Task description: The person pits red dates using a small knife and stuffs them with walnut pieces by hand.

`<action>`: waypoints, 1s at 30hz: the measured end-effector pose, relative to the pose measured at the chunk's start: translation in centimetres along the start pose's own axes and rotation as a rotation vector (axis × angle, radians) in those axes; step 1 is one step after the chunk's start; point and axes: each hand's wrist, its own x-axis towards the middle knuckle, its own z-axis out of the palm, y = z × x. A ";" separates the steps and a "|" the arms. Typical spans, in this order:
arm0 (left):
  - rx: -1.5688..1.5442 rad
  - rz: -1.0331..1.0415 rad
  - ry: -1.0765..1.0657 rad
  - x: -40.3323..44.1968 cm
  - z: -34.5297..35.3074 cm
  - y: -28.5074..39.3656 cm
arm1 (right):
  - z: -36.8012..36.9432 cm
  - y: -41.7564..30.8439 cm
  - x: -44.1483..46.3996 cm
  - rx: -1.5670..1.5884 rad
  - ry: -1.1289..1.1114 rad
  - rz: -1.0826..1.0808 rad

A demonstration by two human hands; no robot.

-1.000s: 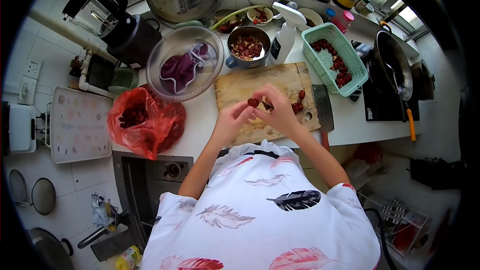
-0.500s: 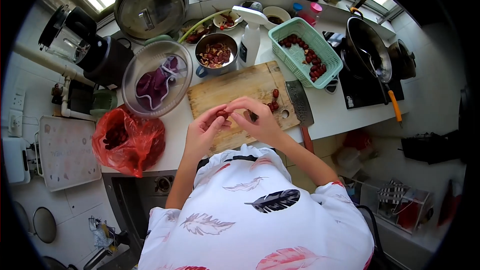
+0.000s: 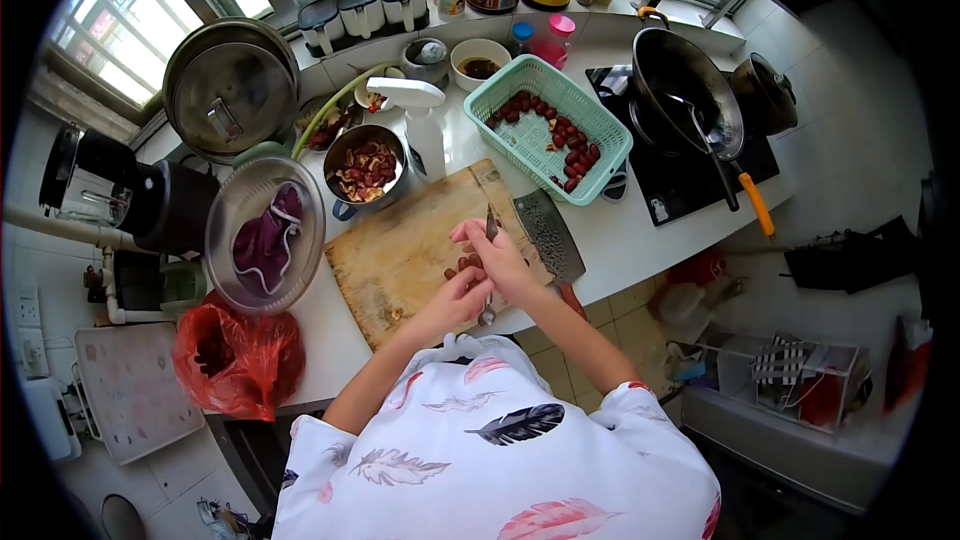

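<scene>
Holding a slim metal tool (image 3: 487, 317) in the right hand (image 3: 503, 265), with fingers bent nearly closed about it, a narrow end poking out past the fingers and a rounded end beneath, toward the body. Reaching in with the left hand (image 3: 458, 306), half curled, just beside and nearer the body, with fingertips at a small cluster of dark red fruits (image 3: 463, 263) on the cutting board (image 3: 400, 240); cannot tell whether pinching one or only touching. Keeping both hands close together, over the board's right end. Just right of the right hand, a broad cleaver (image 3: 550, 235); beyond it, farther from the body, a green basket (image 3: 525, 140) with more such fruits inside. Ahead and left of both hands, a metal pot (image 3: 388, 202) of cut pieces; well left of the left hand, a red plastic bag (image 3: 270, 365).
</scene>
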 end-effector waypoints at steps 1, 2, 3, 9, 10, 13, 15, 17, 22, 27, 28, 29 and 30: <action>0.001 -0.003 -0.002 0.4 0.3 -0.1 | -0.2 -0.5 0.3 0.003 0.003 0.001; 0.112 0.117 0.033 0.9 0.4 -0.1 | -0.4 -1.2 0.5 -0.080 -0.090 -0.016; 0.221 0.238 0.067 1.4 0.4 -0.2 | -0.9 -1.8 0.7 -0.164 -0.184 -0.031; 0.346 0.277 0.169 2.1 -0.7 -1.2 | -12.2 -7.1 9.9 -0.521 0.328 -0.272; 0.314 0.197 0.157 2.0 -1.0 -1.7 | -14.6 -6.4 12.5 -0.790 0.533 -0.359; 0.340 0.077 0.118 1.5 -1.6 -1.4 | -19.3 -3.9 17.8 -1.123 0.518 -0.384; 0.401 0.034 0.086 1.3 -1.8 -1.1 | -20.2 -3.3 19.2 -1.427 0.495 -0.242; 0.434 0.013 0.097 1.1 -1.9 -1.2 | -20.5 -2.8 20.5 -1.397 0.488 -0.172; 0.384 -0.034 0.102 0.9 -1.7 -1.5 | -21.5 -2.1 20.3 -1.665 0.324 -0.436; 0.444 -0.032 0.091 0.9 -1.7 -1.7 | -20.4 -5.8 16.9 -1.130 0.357 -0.168; 0.442 -0.037 0.085 0.8 -1.7 -1.9 | -21.1 -5.7 16.4 -1.078 0.323 -0.176; 0.440 -0.041 0.079 0.8 -1.7 -2.0 | -21.6 -5.6 16.0 -1.026 0.290 -0.186; 0.441 -0.040 0.079 0.9 -1.7 -2.1 | -21.5 -5.7 15.4 -0.924 0.290 -0.178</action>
